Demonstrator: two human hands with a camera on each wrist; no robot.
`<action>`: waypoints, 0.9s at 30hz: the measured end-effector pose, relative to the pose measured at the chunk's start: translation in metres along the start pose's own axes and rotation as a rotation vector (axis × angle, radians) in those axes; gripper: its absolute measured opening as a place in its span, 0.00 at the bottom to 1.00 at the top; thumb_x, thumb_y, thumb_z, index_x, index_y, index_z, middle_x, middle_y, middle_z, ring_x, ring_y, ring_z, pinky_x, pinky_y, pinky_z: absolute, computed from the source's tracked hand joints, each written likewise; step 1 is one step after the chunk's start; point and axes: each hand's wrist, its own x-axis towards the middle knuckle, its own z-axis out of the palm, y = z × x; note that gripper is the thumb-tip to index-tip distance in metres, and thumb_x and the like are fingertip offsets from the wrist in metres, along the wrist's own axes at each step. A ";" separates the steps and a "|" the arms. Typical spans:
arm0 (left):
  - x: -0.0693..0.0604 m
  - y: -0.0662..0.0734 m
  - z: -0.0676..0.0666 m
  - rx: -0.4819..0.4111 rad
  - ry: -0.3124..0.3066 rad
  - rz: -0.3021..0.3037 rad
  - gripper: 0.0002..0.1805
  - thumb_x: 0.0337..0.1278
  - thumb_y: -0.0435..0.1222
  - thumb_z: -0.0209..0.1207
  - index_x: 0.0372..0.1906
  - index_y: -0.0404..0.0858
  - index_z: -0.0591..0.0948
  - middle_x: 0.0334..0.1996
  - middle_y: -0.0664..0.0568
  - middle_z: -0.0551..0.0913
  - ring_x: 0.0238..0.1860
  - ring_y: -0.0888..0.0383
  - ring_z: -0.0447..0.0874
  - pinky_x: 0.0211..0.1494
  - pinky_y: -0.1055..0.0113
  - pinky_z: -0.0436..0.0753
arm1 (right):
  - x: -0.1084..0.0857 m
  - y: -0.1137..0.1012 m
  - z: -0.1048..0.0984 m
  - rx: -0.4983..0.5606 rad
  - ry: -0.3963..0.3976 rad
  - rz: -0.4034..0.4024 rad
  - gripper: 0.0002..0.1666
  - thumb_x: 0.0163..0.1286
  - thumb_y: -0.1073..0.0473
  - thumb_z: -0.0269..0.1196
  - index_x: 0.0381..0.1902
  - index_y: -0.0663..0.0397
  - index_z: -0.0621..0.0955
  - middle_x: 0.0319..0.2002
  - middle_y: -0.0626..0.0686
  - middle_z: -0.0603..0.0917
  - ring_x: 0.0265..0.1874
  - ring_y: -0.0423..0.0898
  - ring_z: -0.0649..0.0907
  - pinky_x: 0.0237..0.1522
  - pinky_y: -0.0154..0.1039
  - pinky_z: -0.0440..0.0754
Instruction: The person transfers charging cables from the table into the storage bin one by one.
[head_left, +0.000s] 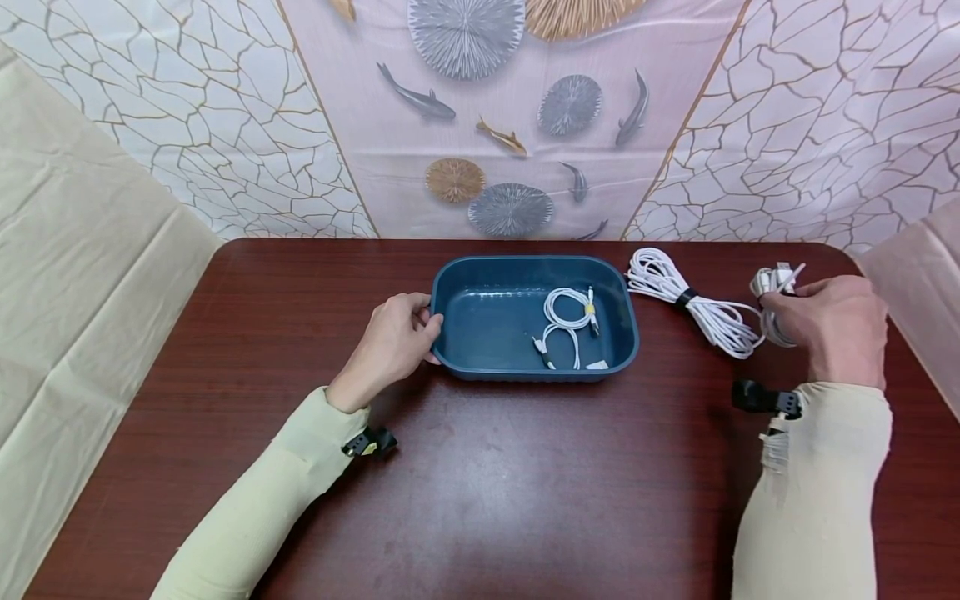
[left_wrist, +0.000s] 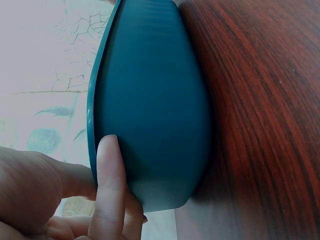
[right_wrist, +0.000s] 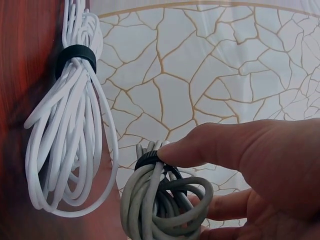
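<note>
A dark teal plastic bin [head_left: 487, 373] stands on the table. My left hand [head_left: 390, 337] grips its left end, thumb over the rim and fingers against the outer wall [left_wrist: 155, 100]. Inside the bin, toward its right side, lie a thin white coiled cable [head_left: 551, 310] with a yellow tie and a smaller white cable [head_left: 576, 346]. At the right, my right hand [head_left: 840, 321] pinches a coiled grey-white cable [right_wrist: 165, 205] by its black tie; its plug end shows past the fingers in the head view. The palm hides part of this coil.
Between bin and right hand lies a long bundle of white cable [head_left: 720, 321] bound with a black strap [right_wrist: 75, 57]. The dark red wooden table [head_left: 525, 483] ends at a patterned cloth backdrop [head_left: 517, 125]. Pale cloth [head_left: 90, 250] hangs at the left side.
</note>
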 end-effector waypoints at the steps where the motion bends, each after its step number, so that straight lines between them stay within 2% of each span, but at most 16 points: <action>1: 0.000 0.000 0.000 0.000 0.000 0.000 0.15 0.73 0.31 0.56 0.57 0.26 0.79 0.33 0.41 0.79 0.20 0.60 0.87 0.30 0.60 0.92 | 0.000 0.000 0.000 -0.002 0.001 -0.002 0.44 0.70 0.36 0.56 0.67 0.69 0.74 0.63 0.79 0.69 0.60 0.74 0.73 0.62 0.68 0.76; 8: 0.000 -0.001 0.000 0.002 -0.004 0.004 0.15 0.73 0.31 0.55 0.57 0.26 0.79 0.33 0.41 0.79 0.21 0.60 0.87 0.31 0.59 0.92 | 0.000 -0.006 0.001 -0.056 0.022 -0.040 0.41 0.71 0.40 0.53 0.64 0.72 0.75 0.64 0.80 0.68 0.61 0.76 0.70 0.64 0.68 0.75; 14: 0.000 -0.001 -0.001 0.003 -0.006 0.007 0.16 0.73 0.31 0.55 0.58 0.25 0.78 0.34 0.41 0.79 0.21 0.61 0.87 0.32 0.59 0.92 | -0.003 -0.009 0.002 -0.058 0.038 -0.070 0.40 0.70 0.40 0.54 0.63 0.70 0.77 0.63 0.79 0.71 0.59 0.74 0.73 0.61 0.67 0.77; 27: 0.000 0.000 -0.001 0.009 -0.005 -0.005 0.16 0.73 0.31 0.55 0.58 0.26 0.79 0.34 0.41 0.80 0.21 0.61 0.87 0.31 0.60 0.92 | -0.008 -0.015 0.000 -0.037 0.027 -0.052 0.41 0.69 0.40 0.55 0.65 0.69 0.76 0.64 0.80 0.70 0.60 0.73 0.73 0.61 0.68 0.77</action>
